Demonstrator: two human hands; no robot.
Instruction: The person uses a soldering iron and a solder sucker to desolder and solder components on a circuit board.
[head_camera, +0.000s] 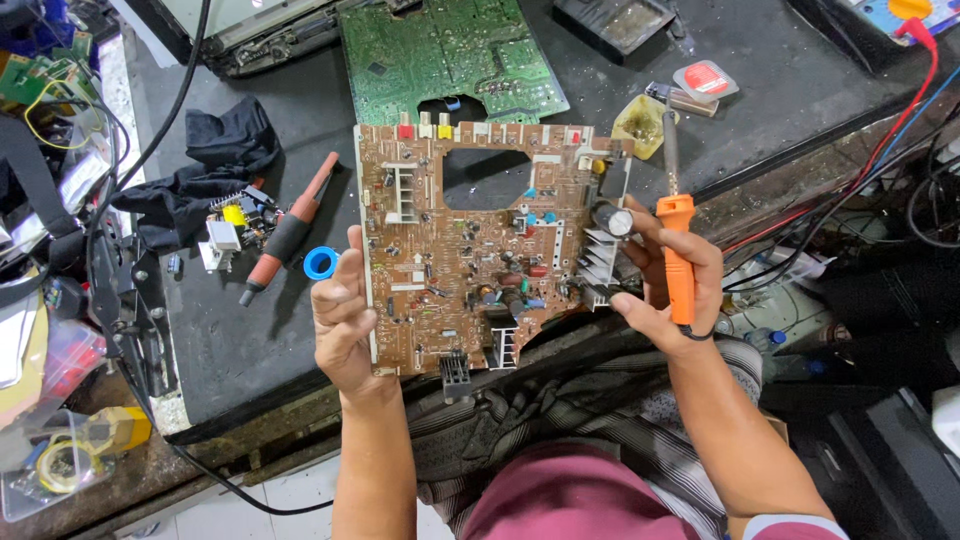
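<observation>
A brown circuit board (470, 260) with many components, heat sinks and a rectangular cut-out lies at the near edge of the dark workbench. My left hand (343, 315) grips its left edge, thumb up along the side. My right hand (668, 285) holds the board's right edge by a finned heat sink and also grips an orange-handled soldering iron (677, 250), whose metal tip points away from me. A large black capacitor (612, 219) sits just by my right fingers.
A green circuit board (450, 55) lies behind the brown one. To the left are a red-and-black desoldering pump (290, 232), a blue tape roll (321, 264), a black cloth (215, 160) and small parts. Cables hang at both sides.
</observation>
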